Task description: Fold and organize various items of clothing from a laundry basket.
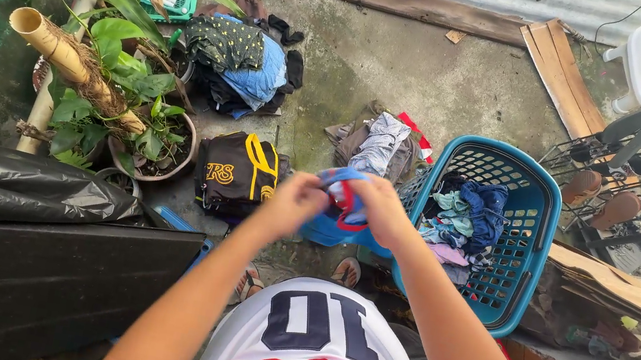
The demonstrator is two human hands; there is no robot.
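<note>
Garment [341, 221], blue with red trim, is bunched between my left hand [295, 200] and right hand [380, 206], both closed on the cloth at chest height above the floor. Its kind cannot be determined; my fingers cover most of it. Just right, the blue basket [539, 212] holds several more pieces. Beyond, three piles [240, 60] lie sorted on the concrete floor [358, 64]. Basket depth is hidden.
</note>
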